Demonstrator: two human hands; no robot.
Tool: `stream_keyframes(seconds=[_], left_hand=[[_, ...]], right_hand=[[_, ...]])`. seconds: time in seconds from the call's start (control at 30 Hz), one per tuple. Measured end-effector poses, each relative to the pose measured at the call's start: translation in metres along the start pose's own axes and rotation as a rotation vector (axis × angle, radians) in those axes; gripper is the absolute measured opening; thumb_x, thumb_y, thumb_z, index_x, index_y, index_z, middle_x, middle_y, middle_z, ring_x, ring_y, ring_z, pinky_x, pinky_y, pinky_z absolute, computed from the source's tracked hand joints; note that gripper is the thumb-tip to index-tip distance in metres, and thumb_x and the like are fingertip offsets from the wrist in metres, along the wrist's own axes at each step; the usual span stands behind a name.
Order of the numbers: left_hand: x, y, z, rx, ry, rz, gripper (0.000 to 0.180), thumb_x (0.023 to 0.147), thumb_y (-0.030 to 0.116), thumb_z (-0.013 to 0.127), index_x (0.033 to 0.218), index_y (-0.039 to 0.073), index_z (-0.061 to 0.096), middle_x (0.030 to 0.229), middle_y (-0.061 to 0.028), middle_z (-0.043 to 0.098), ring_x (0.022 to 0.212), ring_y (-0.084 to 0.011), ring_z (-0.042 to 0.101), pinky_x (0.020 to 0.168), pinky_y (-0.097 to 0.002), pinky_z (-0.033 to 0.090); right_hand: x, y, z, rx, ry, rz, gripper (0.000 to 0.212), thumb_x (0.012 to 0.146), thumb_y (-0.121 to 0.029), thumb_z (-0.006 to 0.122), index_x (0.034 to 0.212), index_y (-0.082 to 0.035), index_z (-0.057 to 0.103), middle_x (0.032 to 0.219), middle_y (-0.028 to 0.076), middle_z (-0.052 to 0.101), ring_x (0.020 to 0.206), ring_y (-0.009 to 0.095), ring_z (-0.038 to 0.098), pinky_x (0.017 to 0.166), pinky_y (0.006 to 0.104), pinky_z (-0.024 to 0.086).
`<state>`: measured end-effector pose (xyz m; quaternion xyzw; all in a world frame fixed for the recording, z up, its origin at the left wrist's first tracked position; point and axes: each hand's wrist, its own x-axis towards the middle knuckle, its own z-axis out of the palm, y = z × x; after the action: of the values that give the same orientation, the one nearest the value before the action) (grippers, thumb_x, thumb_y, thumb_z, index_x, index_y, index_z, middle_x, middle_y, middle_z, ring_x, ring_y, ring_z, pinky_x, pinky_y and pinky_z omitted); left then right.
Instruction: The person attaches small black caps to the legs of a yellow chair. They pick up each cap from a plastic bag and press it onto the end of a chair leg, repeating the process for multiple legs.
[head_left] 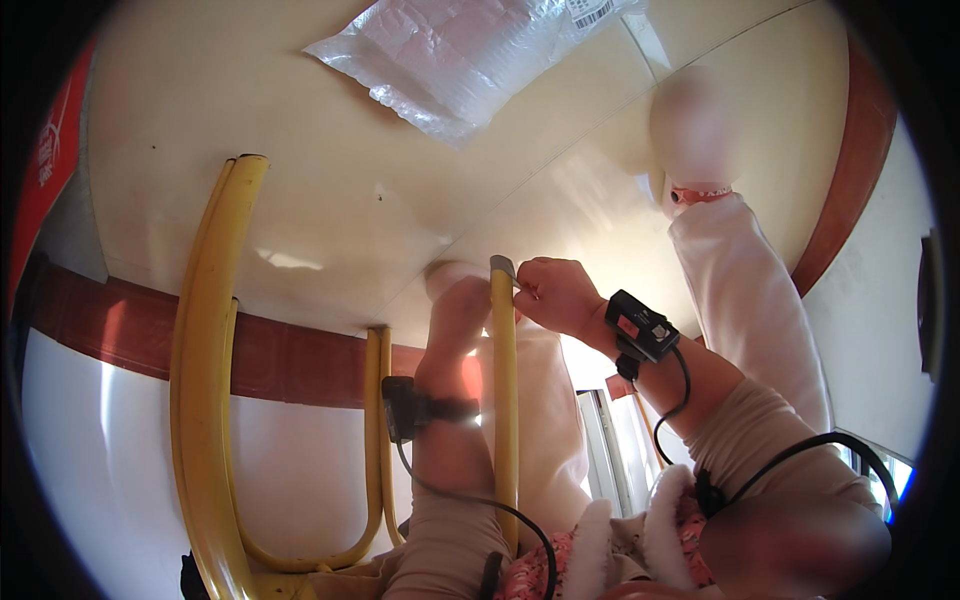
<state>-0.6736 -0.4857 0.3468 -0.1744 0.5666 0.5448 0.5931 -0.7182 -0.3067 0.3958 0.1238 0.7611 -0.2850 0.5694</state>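
Marks too small or blurry to read.
A white label (589, 12) with black stripes is on the shiny bag (440, 65). Pale marks (46, 155) are on the red thing at left, tiny ones on the right wrist's black box (642, 325).

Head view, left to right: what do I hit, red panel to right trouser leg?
Red panel → thick yellow tube → left hand → grey-tipped yellow tube → right hand → black wrist device → pale trouser leg.
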Motion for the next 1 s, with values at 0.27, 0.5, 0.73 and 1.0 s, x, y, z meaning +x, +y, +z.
stream_keyframes(seconds=[0.27,0.5,0.73,1.0], left_hand=[[-0.005,0.002,0.004,-0.307,0.256,0.011,0.014,0.089,0.011,0.062,0.098,0.000,0.064,0.091,-0.0038,0.065,0.082,-0.0091,0.061,0.073,-0.0231,0.048],[-0.004,0.050,0.003,-0.188,0.256,-0.097,0.011,0.086,0.013,0.066,0.090,0.003,0.067,0.084,-0.0055,0.066,0.075,-0.0119,0.064,0.067,-0.0246,0.050],[-0.005,0.043,0.003,0.043,0.347,0.076,0.010,0.083,0.014,0.068,0.085,0.004,0.067,0.079,-0.0063,0.065,0.071,-0.0147,0.064,0.063,-0.0254,0.051],[-0.008,0.003,0.010,-0.113,0.411,0.173,0.007,0.083,0.008,0.067,0.086,0.001,0.067,0.085,-0.0050,0.065,0.076,-0.0125,0.063,0.068,-0.0263,0.051]], right_hand=[[0.004,-0.006,-0.001,0.493,0.090,0.068,0.017,0.082,-0.019,0.053,0.082,-0.002,0.058,0.083,0.012,0.061,0.075,0.030,0.058,0.068,0.0380,0.049],[0.011,-0.005,-0.004,-0.099,0.024,-0.146,0.008,0.080,-0.009,0.054,0.082,-0.003,0.059,0.079,0.010,0.059,0.081,0.028,0.062,0.070,0.0362,0.052],[0.025,-0.011,-0.012,-0.170,0.096,-0.315,0.008,0.077,-0.013,0.056,0.073,-0.007,0.054,0.073,0.009,0.057,0.068,0.031,0.057,0.060,0.0400,0.048],[0.010,-0.017,-0.021,-0.077,-0.028,-0.210,0.013,0.081,-0.015,0.051,0.081,-0.005,0.058,0.077,0.008,0.059,0.079,0.026,0.059,0.068,0.0368,0.050]])
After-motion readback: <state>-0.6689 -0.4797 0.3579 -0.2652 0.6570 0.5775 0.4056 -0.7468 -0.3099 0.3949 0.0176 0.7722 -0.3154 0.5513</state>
